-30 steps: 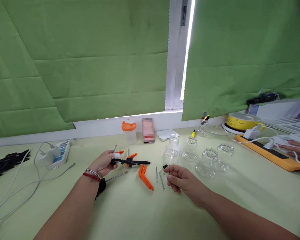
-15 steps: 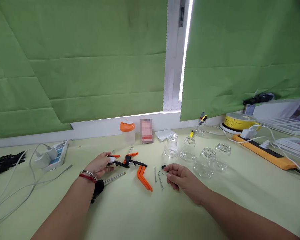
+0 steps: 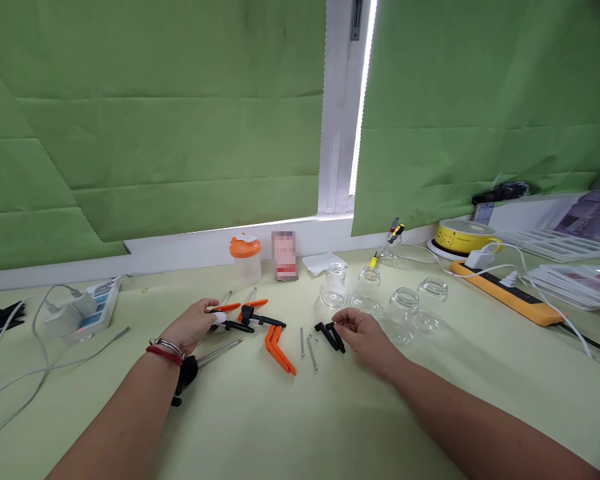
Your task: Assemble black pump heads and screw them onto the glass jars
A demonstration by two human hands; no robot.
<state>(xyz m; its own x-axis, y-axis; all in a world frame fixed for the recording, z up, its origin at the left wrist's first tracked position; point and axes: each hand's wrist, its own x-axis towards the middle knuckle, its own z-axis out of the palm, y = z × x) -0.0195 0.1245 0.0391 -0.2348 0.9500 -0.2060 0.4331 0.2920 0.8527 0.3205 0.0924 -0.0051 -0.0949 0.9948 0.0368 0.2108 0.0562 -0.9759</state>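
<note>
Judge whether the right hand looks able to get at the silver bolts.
Likely yes: the silver bolts lie uncovered nearby; two black pieces between them and the right hand look low enough to reach over.

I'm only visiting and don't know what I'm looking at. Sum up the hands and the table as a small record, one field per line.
Left hand: at a black-and-orange clamp; exact grip unclear
Right hand: at two black parts
Between hands: bent orange pieces, two metal pins
Beyond right hand: four clear jars
Back: orange-lidded cup
Far right: orange power strip
</note>
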